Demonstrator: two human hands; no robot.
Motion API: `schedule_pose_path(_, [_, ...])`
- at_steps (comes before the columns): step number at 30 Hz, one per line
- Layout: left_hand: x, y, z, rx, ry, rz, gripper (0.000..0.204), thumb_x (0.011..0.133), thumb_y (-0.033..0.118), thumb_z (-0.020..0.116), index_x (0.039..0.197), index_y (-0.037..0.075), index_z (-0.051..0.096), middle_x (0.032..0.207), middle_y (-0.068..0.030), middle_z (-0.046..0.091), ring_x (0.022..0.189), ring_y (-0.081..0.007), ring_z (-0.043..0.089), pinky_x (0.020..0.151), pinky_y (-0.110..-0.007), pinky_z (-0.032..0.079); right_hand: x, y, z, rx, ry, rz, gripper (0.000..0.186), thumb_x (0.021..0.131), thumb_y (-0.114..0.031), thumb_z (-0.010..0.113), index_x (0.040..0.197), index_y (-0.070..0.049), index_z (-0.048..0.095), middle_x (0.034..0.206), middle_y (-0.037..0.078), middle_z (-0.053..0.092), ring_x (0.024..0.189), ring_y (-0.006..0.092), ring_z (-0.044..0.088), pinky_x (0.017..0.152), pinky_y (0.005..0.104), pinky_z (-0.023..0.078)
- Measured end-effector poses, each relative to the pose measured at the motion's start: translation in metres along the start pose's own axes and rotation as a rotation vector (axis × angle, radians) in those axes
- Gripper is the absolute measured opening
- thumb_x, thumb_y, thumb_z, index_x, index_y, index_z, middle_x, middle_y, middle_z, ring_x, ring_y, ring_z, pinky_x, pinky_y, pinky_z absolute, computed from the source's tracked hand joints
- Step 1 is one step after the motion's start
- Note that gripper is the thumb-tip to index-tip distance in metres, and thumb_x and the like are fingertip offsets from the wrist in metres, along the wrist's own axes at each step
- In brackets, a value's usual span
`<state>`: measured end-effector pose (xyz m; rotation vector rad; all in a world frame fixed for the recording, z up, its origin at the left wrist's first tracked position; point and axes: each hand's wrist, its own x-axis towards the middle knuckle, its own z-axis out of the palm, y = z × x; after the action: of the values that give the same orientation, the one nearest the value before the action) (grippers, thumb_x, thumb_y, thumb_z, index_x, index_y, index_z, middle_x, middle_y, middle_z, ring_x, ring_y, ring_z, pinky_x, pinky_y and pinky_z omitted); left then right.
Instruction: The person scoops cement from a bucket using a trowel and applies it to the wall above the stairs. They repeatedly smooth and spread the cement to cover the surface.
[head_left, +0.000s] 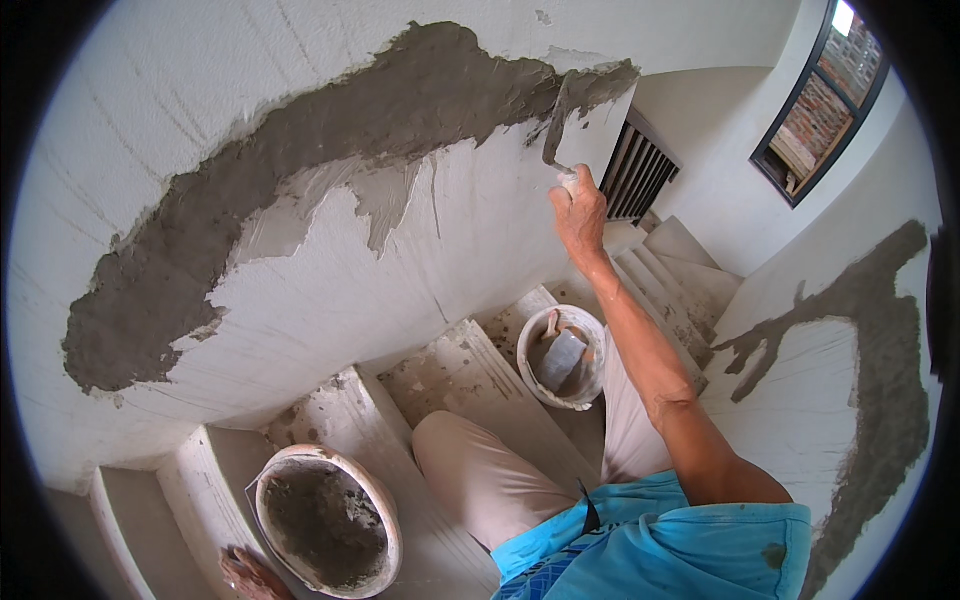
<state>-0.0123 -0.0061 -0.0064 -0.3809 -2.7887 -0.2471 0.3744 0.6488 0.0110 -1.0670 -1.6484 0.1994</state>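
My right hand (580, 213) is closed around the handle of a trowel (551, 140), arm stretched up and forward. The trowel's blade lies against the right end of a long band of wet grey mortar (350, 115) on the white wall. At the lower left, my left hand (252, 575) lies on a stair step with its fingers extended, holding nothing; its wrist is out of view. Close beside it stands a bucket (385, 510) with grey mortar inside.
A second bucket (526, 368) holding a flat grey tool (562, 358) stands between my legs and the wall. Stair steps (440, 375) run beneath me. A dark railing (640, 170) and a window (825, 100) are beyond. More mortar (895, 370) covers the right wall.
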Motion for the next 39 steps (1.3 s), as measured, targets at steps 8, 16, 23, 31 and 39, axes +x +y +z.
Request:
schedule_pose_path(8, [-0.003, 0.005, 0.000, 0.244, 0.236, 0.271, 0.040, 0.096, 0.043, 0.056, 0.109, 0.006, 0.061, 0.104, -0.0141, 0.063, 0.096, -0.0353, 0.060, 0.084, -0.052, 0.047, 0.002, 0.007, -0.021, -0.142, -0.165, -0.057, 0.023, 0.078, -0.004, 0.064, 0.096, 0.002, 0.051, 0.075, 0.022, 0.061, 0.069, 0.0399, 0.064, 0.063, 0.0472, 0.047])
schedule_pose_path(16, [-0.001, -0.001, 0.003, 0.193, 0.244, 0.267, 0.041, 0.097, 0.042, 0.055, 0.111, 0.005, 0.061, 0.105, -0.0162, 0.063, 0.097, -0.0371, 0.060, 0.085, -0.054, 0.046, 0.020, 0.001, -0.044, -0.178, -0.154, -0.137, 0.022, 0.080, -0.005, 0.062, 0.096, 0.002, 0.051, 0.077, 0.022, 0.061, 0.070, 0.0385, 0.064, 0.063, 0.0462, 0.049])
schedule_pose_path(23, [-0.002, -0.003, 0.005, 0.222, 0.256, 0.299, 0.038, 0.096, 0.040, 0.059, 0.112, 0.005, 0.060, 0.104, -0.0157, 0.063, 0.094, -0.0364, 0.061, 0.081, -0.052, 0.048, 0.027, 0.004, -0.053, -0.248, -0.222, -0.175, 0.019, 0.080, -0.005, 0.062, 0.093, 0.001, 0.050, 0.077, 0.021, 0.061, 0.072, 0.0397, 0.064, 0.063, 0.0462, 0.049])
schedule_pose_path(31, [0.003, -0.021, 0.014, 0.463, 0.450, 0.561, 0.035, 0.095, 0.038, 0.062, 0.111, 0.008, 0.059, 0.103, -0.0128, 0.062, 0.091, -0.0337, 0.060, 0.076, -0.048, 0.049, 0.018, 0.005, -0.059, -0.214, -0.218, -0.174, 0.023, 0.079, -0.006, 0.065, 0.095, 0.001, 0.050, 0.079, 0.022, 0.062, 0.073, 0.0401, 0.065, 0.064, 0.0481, 0.049])
schedule_pose_path(39, [-0.003, -0.001, 0.006, 0.286, 0.240, 0.286, 0.041, 0.097, 0.044, 0.056, 0.112, 0.006, 0.060, 0.104, -0.0140, 0.062, 0.092, -0.0352, 0.060, 0.080, -0.051, 0.048, 0.030, 0.008, -0.061, -0.313, -0.253, -0.188, 0.020, 0.080, -0.007, 0.063, 0.091, 0.001, 0.048, 0.077, 0.022, 0.062, 0.073, 0.0405, 0.065, 0.064, 0.0480, 0.049])
